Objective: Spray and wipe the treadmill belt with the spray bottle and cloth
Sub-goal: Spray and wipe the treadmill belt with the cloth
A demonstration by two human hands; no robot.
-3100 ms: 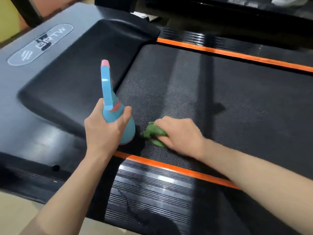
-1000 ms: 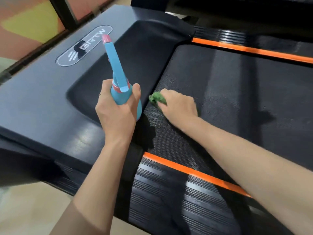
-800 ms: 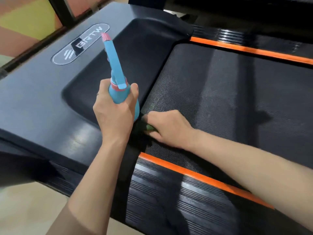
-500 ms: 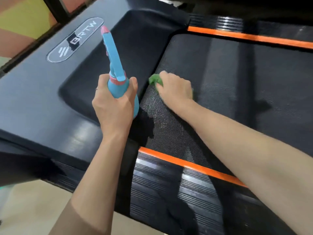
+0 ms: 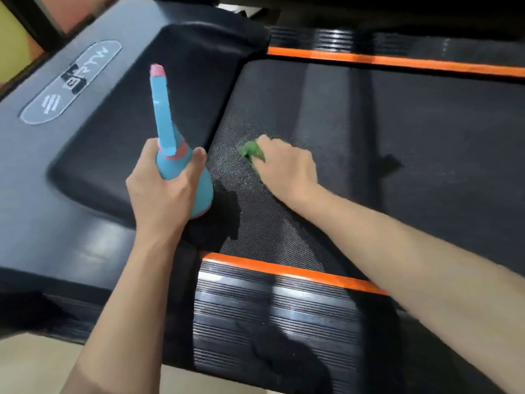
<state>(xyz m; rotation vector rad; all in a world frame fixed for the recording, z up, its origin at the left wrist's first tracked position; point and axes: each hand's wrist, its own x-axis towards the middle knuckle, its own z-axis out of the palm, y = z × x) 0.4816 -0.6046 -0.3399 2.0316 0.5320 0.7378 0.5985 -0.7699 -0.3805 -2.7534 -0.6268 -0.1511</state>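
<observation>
My left hand [image 5: 163, 191] grips a blue spray bottle [image 5: 170, 163] with a pink tip, held upright above the edge of the motor cover. My right hand [image 5: 287, 169] holds a crumpled green cloth [image 5: 250, 150] against the black treadmill belt [image 5: 383, 143], near the belt's front left end. Most of the cloth is hidden under my fingers. The belt beside the cloth shows a fine speckled sheen.
The dark grey motor cover [image 5: 85, 132] with an oval logo plate [image 5: 71, 85] lies to the left. Orange strips [image 5: 284, 270] border the belt on both sides. A ribbed black side rail [image 5: 270, 317] runs along the near side, with pale floor [image 5: 34, 365] below.
My right hand slid the cloth back and forth along the belt's left end and now sits a little nearer and to the right. The bottle stayed upright in my left hand.
</observation>
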